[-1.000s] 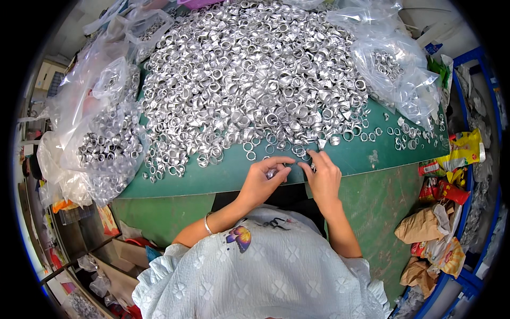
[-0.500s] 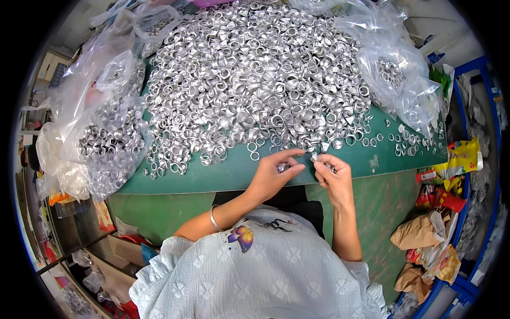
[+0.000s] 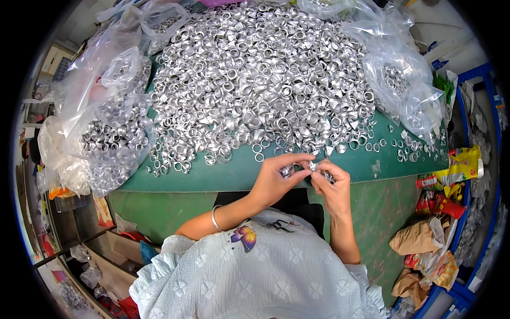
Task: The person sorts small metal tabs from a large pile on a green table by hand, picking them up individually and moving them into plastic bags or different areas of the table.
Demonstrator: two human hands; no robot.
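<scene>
A broad heap of silver-coloured metal rings (image 3: 255,80) covers most of the green table (image 3: 223,173). At the table's near edge my left hand (image 3: 273,178) curls around some rings, one of them showing in its palm. Thumb and index finger of that hand reach to a ring (image 3: 313,166) between the two hands. My right hand (image 3: 332,186) pinches the same ring at its fingertips and keeps several more rings under its curled fingers. The fingertips of both hands nearly meet there; exactly which finger touches the ring is hard to make out.
Clear plastic bags of rings stand at the left (image 3: 114,138) and the right (image 3: 396,80) of the heap. A few loose rings (image 3: 409,146) lie at the table's right end. Blue shelving (image 3: 467,202), a brown paper bag (image 3: 417,236) and a yellow packet (image 3: 465,167) stand beyond.
My hands have come together, and the left thumb and index finger now reach the ring at my right fingertips. The whole view has shifted slightly.
</scene>
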